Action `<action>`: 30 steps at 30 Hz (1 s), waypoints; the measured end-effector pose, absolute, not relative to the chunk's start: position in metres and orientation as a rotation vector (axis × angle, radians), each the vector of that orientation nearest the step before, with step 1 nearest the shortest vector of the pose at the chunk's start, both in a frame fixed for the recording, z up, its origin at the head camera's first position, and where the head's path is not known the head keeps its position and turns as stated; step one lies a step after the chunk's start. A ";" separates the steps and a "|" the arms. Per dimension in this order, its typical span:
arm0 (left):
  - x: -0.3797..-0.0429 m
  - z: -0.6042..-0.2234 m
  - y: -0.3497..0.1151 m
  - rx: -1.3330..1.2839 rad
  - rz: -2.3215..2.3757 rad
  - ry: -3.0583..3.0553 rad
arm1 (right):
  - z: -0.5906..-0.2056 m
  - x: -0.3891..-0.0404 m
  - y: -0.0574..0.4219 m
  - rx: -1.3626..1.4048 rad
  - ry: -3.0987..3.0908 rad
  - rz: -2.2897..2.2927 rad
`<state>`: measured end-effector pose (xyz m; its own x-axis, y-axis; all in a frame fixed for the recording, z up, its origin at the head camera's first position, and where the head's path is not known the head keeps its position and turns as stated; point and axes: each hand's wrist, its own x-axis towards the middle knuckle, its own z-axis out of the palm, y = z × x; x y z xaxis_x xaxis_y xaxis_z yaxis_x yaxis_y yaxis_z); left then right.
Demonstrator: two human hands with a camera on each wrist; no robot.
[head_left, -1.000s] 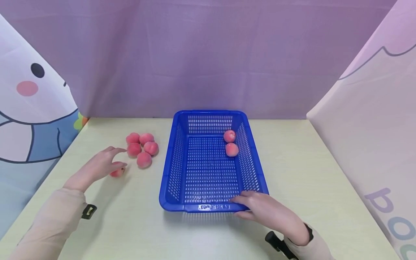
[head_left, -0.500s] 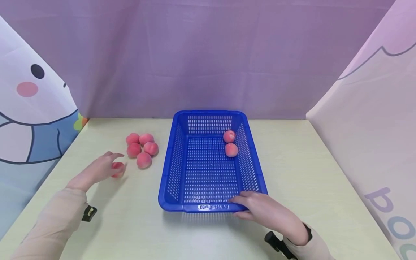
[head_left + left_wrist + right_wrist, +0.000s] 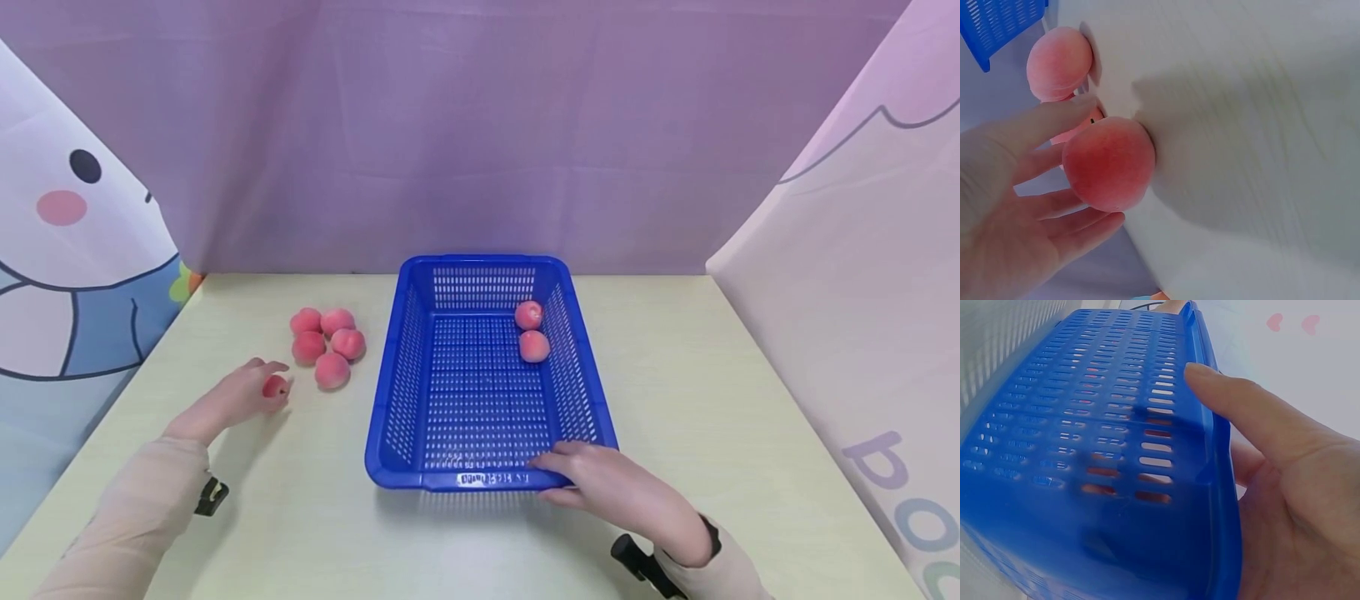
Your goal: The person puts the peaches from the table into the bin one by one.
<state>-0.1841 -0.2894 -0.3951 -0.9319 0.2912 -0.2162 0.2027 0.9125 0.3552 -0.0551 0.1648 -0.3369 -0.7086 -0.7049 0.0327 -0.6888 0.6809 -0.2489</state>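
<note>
My left hand (image 3: 243, 392) curls its thumb and fingers round a pink-red peach (image 3: 1110, 164) low over the left part of the table. In the left wrist view, the thumb lies along one side of the fruit and the fingers along the other. Several more peaches (image 3: 332, 371) are clustered just beyond that hand. My right hand (image 3: 607, 483) grips the near right corner of a blue plastic basket (image 3: 378, 417), thumb outside and fingers over the rim. Two peaches (image 3: 534, 346) lie inside the basket along its right wall.
The pale table (image 3: 697, 400) carries the basket at its middle. A purple cloth (image 3: 480, 133) hangs behind it, and printed cloths (image 3: 847, 292) stand at both sides. Each wrist wears a black strap mount (image 3: 637, 557).
The near-left peach has come between my left thumb and fingers and shifted slightly away from me. My right hand and the basket stay almost where they were.
</note>
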 end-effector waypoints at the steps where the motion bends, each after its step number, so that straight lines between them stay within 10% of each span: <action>1: -0.184 -0.396 -0.290 0.375 0.476 2.812 | -0.337 -0.055 0.165 -1.172 2.821 -0.377; 30: -0.189 -0.390 -0.287 0.385 0.435 2.828 | -0.336 -0.055 0.165 -1.148 2.807 -0.380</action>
